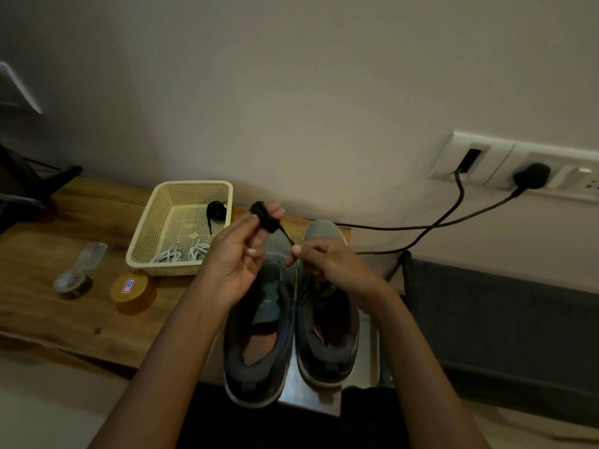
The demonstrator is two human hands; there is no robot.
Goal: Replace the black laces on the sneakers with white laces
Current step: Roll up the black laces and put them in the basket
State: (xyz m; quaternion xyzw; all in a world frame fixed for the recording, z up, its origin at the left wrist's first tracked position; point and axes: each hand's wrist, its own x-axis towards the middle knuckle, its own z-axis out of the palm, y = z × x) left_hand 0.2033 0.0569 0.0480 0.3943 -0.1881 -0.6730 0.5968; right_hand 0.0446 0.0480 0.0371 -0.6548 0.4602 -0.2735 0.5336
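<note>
Two grey sneakers stand side by side in front of me, the left sneaker (259, 338) and the right sneaker (327, 322), toes toward the wall. Above their toes my left hand (240, 257) holds a black lace (264, 215) wound into a bundle round its fingertips. My right hand (327, 264) pinches the loose end of that lace, which runs taut between the hands. A second black lace (215, 212) lies in the cream basket (152, 228), and white laces (181, 252) lie coiled at the basket's front.
A wooden table (64, 306) carries a yellow-lidded jar (133, 291) and a clear plastic item (77, 273). Black cables (437, 225) run from a wall socket (518, 170) behind the sneakers. A dark cushion (505, 319) lies on the right.
</note>
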